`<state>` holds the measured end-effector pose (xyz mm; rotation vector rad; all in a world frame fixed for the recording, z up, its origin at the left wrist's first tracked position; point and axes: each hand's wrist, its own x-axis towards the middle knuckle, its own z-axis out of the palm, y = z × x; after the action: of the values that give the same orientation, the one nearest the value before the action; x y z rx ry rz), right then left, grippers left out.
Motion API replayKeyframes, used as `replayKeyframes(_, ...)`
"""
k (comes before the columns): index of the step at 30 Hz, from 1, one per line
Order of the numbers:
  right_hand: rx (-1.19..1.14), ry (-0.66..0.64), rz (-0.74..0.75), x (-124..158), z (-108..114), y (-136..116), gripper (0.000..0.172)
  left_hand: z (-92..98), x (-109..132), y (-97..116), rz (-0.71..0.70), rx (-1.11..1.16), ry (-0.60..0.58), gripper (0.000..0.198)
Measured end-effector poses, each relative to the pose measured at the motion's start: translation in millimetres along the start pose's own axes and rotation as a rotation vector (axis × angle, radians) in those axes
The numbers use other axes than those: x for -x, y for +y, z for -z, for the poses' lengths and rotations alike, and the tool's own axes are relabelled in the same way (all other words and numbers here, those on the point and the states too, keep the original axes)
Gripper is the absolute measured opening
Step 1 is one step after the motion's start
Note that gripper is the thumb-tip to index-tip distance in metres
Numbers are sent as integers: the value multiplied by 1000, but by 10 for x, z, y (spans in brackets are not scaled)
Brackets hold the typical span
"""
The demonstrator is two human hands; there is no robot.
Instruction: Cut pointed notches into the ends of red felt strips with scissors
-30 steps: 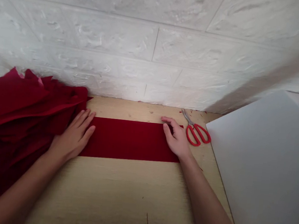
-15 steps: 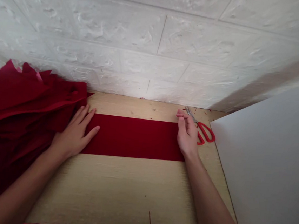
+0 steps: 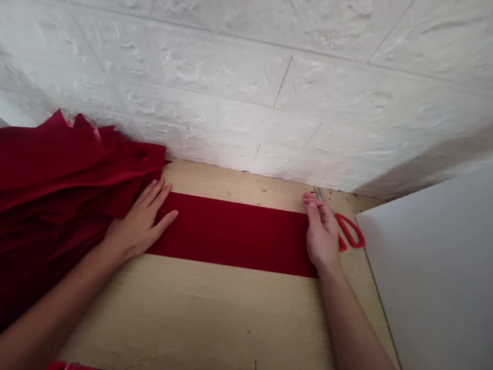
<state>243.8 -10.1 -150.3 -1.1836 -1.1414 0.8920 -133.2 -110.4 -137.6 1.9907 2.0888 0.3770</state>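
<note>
A flat strip of dark red cloth (image 3: 237, 233) lies across the wooden table (image 3: 198, 320). My left hand (image 3: 140, 224) rests flat on the strip's left end with its fingers spread, open, beside a heap of the same red cloth (image 3: 31, 199). My right hand (image 3: 323, 230) is at the strip's right end and lies over red-handled scissors (image 3: 350, 233). Its fingers are stretched out and touch the metal blades near the wall. The handle loops show to the right of the hand. Part of the scissors is hidden under it.
A white textured brick wall (image 3: 256, 81) rises directly behind the table. A large white board (image 3: 447, 274) leans at the right, close to the scissors. The cloth heap covers the table's left side and hangs over its edge.
My right hand has left the strip's right end and moved right onto the scissors, covering part of them. My left hand stays flat on the cloth. The camera has shifted a little.
</note>
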Motion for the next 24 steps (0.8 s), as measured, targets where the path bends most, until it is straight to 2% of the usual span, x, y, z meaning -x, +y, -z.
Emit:
replayKeyframes(4,-131,51,-30,-25,-1,-30,40,-18,-3,-33,13,40,23,75)
replayKeyframes(8,-140,60,-19,-31,8,-3,37,-37,2,-30,-4,-17,26,74)
replayKeyframes(11,-116,45,-17,-27,17,38,34,-13,25,36,-73,-103,149,66)
replayKeyframes(13,-106,32,-14,-27,24,55,32,33,53,105,-200,-189,282,54)
replayKeyframes(17,-106,27,-17,-30,31,46,31,154,132,221,-575,-245,492,24)
replayKeyframes(19,-104,24,-22,-28,29,29,30,220,177,268,-689,-184,456,15)
replayKeyframes(21,-98,20,-24,-25,24,11,29,284,218,326,-763,-125,343,7)
replayKeyframes(24,-99,16,-23,-18,13,-10,29,338,268,429,-859,-153,211,15)
